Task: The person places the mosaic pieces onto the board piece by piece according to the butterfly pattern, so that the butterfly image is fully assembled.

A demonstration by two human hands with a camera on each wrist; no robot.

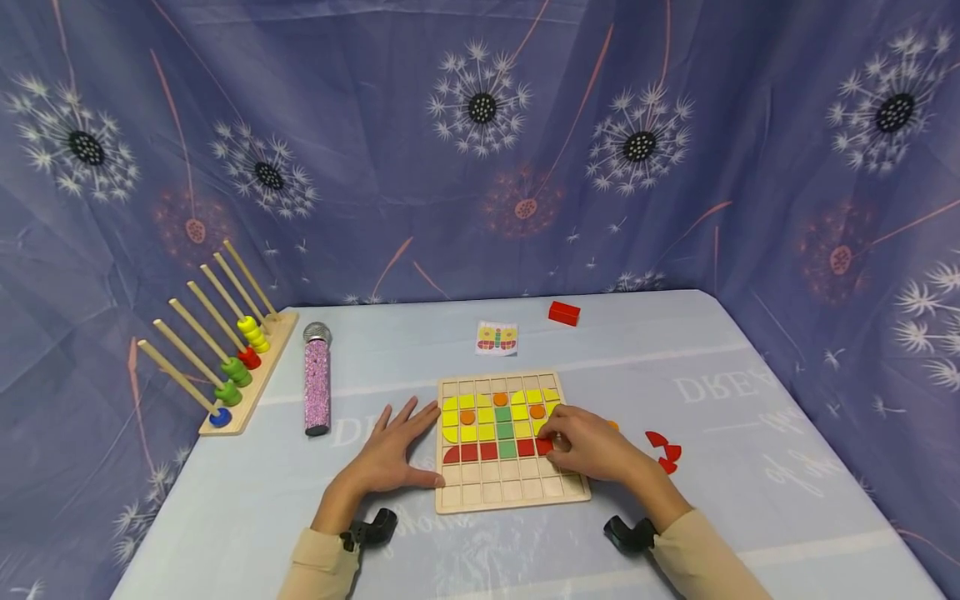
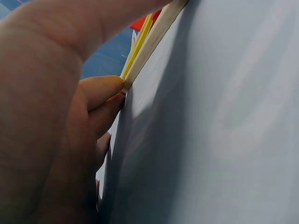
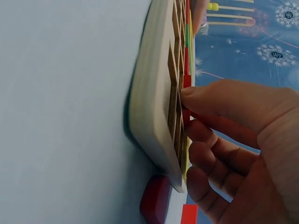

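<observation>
A wooden grid board (image 1: 513, 493) lies on the table, set with yellow, orange, green and red pieces in a butterfly-like pattern. My left hand (image 1: 385, 454) is spread flat beside it, thumb and index fingertip against its left edge. Over the board's right side, my right hand (image 1: 596, 443) pinches a red tile (image 3: 186, 115) between thumb and fingers, at the right end of the red row. The fingers partly hide that tile and the right-hand yellow pieces. Several loose red quarter-round pieces (image 1: 656, 438) lie right of the right hand, with an orange piece (image 1: 613, 425) partly behind it.
A small butterfly picture card (image 1: 497, 337) lies behind the board, and a red block (image 1: 564, 313) sits to its right. A pink glittery microphone (image 1: 317, 383) and a bead-and-peg stand (image 1: 277, 342) occupy the left. A patterned curtain (image 1: 360, 150) hangs behind the table.
</observation>
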